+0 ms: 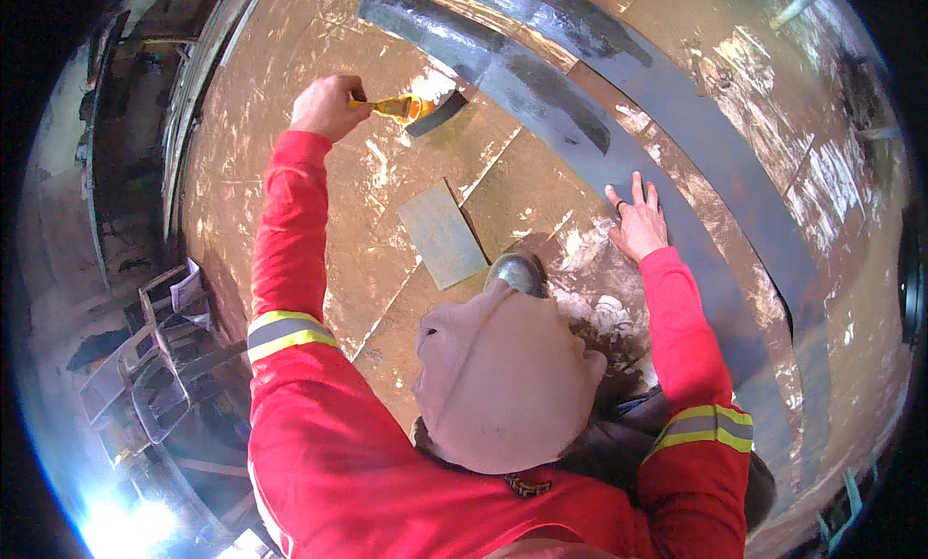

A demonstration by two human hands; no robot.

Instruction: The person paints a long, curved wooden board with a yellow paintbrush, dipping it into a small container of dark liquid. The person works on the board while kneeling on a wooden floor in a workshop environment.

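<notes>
My left hand (pixel 329 107) reaches far out, its fingers closed on the yellow handle of what looks like a paintbrush (pixel 389 104). The tool's far end meets a rounded orange and yellow thing with a dark grey curved side (pixel 437 114); whether that is a small container, I cannot tell. My right hand (pixel 640 220) rests with fingers spread on a long, curved grey metal strip (pixel 677 240). Dark patches (pixel 561 100) mark that strip's far part. Beyond it runs a second long strip (pixel 715 100), also patched dark.
A small grey rectangular plate (pixel 443 235) lies on the scuffed brown floor (pixel 382 211), just ahead of my boot (pixel 519 272). Beige cloth (pixel 507 375) bulges in front of me. Metal frames (pixel 159 366) stand at the left, near a bright glare.
</notes>
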